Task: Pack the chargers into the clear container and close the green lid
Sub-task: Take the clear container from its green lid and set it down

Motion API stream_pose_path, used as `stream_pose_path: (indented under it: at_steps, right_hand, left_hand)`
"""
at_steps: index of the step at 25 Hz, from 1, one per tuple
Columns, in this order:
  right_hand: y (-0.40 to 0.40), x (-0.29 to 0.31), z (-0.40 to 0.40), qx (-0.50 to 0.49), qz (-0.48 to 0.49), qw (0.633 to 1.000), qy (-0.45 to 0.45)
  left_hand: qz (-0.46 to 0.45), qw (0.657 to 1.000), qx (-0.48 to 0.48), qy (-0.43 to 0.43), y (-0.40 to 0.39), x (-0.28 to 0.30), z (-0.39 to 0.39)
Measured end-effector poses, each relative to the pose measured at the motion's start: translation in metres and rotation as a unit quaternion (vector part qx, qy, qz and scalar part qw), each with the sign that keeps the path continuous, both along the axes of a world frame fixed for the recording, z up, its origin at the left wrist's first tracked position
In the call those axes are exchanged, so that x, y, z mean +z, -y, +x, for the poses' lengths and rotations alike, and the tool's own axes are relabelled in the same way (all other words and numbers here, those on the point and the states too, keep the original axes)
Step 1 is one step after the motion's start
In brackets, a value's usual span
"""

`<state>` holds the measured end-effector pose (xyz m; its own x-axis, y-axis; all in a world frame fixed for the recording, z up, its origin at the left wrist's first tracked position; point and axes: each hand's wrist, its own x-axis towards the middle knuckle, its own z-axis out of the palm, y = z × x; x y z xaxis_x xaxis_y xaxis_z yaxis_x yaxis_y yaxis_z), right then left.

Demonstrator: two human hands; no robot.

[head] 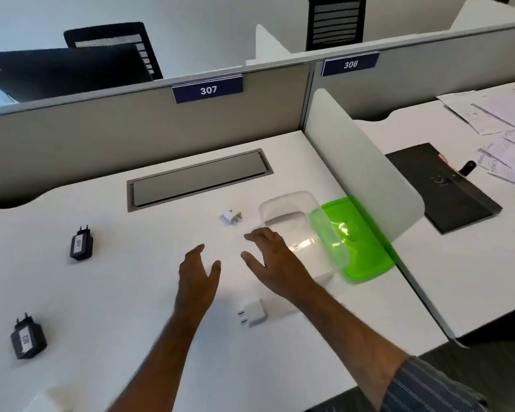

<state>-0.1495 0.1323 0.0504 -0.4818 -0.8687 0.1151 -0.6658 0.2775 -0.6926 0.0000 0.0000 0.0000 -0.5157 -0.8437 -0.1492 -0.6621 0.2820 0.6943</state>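
Both hands, left hand (198,270) and right hand (269,258), hover spread wide and empty. The clear container (292,215) sits just beyond the right fingers, its green lid (366,263) propped aside, likely for loading chargers.

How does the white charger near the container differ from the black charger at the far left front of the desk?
The white charger is plain; the black charger carries a white label. The white one lies beside the clear container, the black one far from it. The black one looks bulkier. Both lie on the desk, unpacked.
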Motion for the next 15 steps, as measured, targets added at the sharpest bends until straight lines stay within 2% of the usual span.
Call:
stream_pose_path:
  at_steps: [4,9,12,15]
  right_hand:
    - [-0.02,-0.005,-0.054,-0.05,-0.004,0.998,-0.038]
    - [-0.048,-0.019,-0.116,-0.132,0.004,0.989,-0.071]
    - [-0.064,-0.026,-0.135,-0.173,0.036,0.983,-0.055]
    - [-0.072,-0.037,-0.142,-0.17,0.085,0.982,0.007]
  left_hand:
    - [0.094,0.994,-0.008,-0.059,-0.021,0.01,-0.048]
    - [0.187,0.98,-0.024,-0.065,-0.045,0.022,-0.098]
    - [0.216,0.975,-0.019,-0.053,-0.054,0.019,-0.118]
    - [0.218,0.974,-0.027,-0.049,-0.058,0.01,-0.124]
